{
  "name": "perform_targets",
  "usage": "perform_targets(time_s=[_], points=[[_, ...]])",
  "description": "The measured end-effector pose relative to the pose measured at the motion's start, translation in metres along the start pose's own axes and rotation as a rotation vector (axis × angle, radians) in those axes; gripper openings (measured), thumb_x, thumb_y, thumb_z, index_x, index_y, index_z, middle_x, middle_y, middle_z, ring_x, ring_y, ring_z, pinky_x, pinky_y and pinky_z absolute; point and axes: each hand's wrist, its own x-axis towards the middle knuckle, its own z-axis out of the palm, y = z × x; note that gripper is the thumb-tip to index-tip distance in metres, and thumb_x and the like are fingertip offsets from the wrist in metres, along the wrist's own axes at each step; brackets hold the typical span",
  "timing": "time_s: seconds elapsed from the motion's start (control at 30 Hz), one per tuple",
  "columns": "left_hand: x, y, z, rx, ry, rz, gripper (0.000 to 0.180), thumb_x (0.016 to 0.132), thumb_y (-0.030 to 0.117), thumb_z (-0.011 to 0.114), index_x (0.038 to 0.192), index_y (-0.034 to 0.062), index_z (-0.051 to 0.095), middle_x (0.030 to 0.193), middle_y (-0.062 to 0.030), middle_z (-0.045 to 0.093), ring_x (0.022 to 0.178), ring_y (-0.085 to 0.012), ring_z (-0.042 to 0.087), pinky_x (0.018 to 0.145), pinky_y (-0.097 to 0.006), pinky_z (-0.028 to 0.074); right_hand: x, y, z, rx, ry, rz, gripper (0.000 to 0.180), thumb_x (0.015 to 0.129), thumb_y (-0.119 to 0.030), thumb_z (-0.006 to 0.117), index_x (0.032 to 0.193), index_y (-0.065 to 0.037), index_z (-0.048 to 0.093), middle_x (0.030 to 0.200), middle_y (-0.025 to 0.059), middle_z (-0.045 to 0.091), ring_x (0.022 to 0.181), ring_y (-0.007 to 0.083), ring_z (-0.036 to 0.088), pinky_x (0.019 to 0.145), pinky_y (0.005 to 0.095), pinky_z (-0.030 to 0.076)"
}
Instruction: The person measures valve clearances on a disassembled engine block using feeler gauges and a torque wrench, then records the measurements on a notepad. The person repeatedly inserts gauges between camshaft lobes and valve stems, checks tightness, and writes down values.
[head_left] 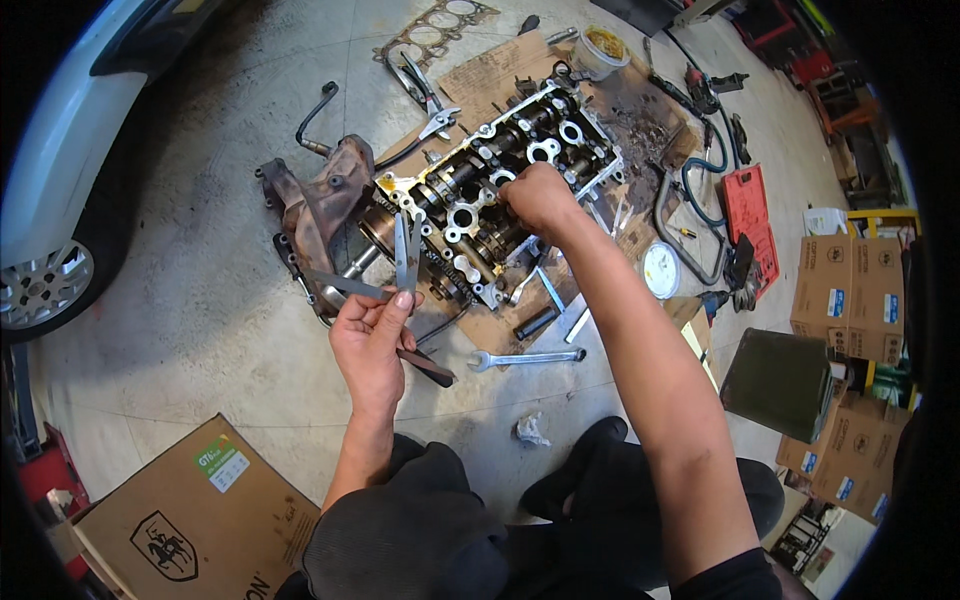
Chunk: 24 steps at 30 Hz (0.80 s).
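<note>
My left hand is closed around a set of feeler gauges, with several thin metal blades fanned out. Just beyond it lies a cylinder head with camshafts and bearing caps exposed, resting on cardboard. Over the middle of the head, my right hand is closed, knuckles up and fingertips down by the camshaft. Its fingertips are hidden, so whatever it holds cannot be made out. A rusty exhaust manifold stands left of the head.
A combination wrench and a black socket lie nearer me. Pliers and a head gasket are farther off. To the right are a white tub, a red tool case and a green box. A car wheel stands left.
</note>
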Motion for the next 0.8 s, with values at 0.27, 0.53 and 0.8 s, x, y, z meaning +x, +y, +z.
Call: perform_targets(time_s=[0.27, 0.53, 0.8], points=[[0.000, -0.006, -0.003, 0.000, -0.047, -0.026, 0.011, 0.087, 0.006, 0.065, 0.095, 0.0017, 0.059, 0.085, -0.0122, 0.068, 0.064, -0.0077, 0.061, 0.046, -0.019, 0.041, -0.002, -0.017, -0.009, -0.168, -0.070, 0.106, 0.024, 0.074, -0.013, 0.061, 0.086, 0.005, 0.069, 0.092, 0.0233, 0.068, 0.091, 0.0331, 0.067, 0.080, 0.0379, 0.051], [0.000, -0.006, -0.004, -0.011, -0.050, -0.027, 0.011, 0.086, 0.006, 0.066, 0.094, 0.0024, 0.059, 0.085, -0.0117, 0.068, 0.067, -0.0081, 0.062, 0.046, -0.018, 0.041, -0.016, -0.042, -0.019, -0.230, -0.131, 0.134, 0.011, 0.071, -0.008, 0.065, 0.064, 0.000, 0.070, 0.075, 0.0158, 0.069, 0.072, 0.0249, 0.068, 0.067, 0.0339, 0.052], [0.000, -0.007, -0.008, -0.025, -0.054, -0.037, 0.012, 0.086, 0.007, 0.066, 0.095, 0.0021, 0.059, 0.083, -0.0118, 0.068, 0.059, -0.0064, 0.059, 0.046, -0.018, 0.041, -0.018, -0.051, -0.007, -0.147, -0.144, 0.150, 0.018, 0.078, -0.009, 0.063, 0.062, -0.003, 0.069, 0.064, 0.0085, 0.069, 0.060, 0.0182, 0.068, 0.065, 0.0297, 0.053]])
